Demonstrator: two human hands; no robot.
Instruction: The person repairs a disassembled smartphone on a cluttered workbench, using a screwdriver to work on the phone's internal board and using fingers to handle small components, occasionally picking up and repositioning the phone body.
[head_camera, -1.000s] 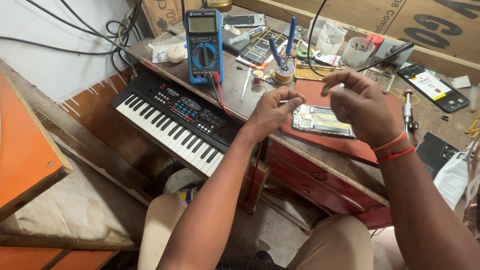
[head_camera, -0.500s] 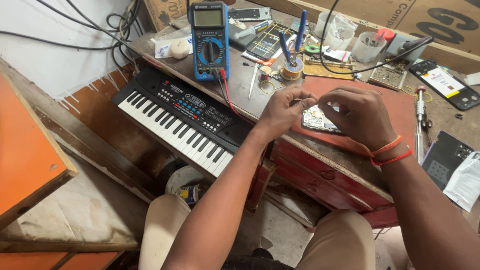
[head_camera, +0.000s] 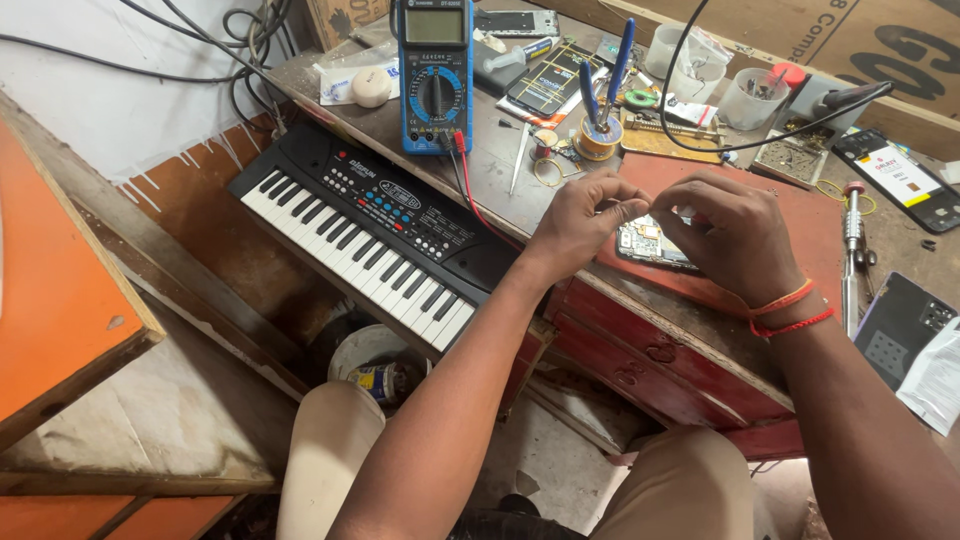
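The left hand (head_camera: 575, 222) and right hand (head_camera: 728, 235) hover close together over the opened phone with its bare green circuit board (head_camera: 650, 243), which lies on the red work mat (head_camera: 800, 215). Fingertips are pinched; whether they grip anything, I cannot tell. A slip could likely scratch the exposed board or drop a tiny part off the near edge.

A single head-worn camera looks steeply down and forward from above the seated person's lap, close to the work. The left hand (head_camera: 578, 222) and right hand (head_camera: 735, 235) sit right of centre, both forearms running up from the bottom edge. The view faces a cluttered workbench (head_camera: 500, 165) that crosses the frame diagonally, with a small black keyboard (head_camera: 365, 235) at its near-left edge and a wall at upper left. No second view shares the scene.
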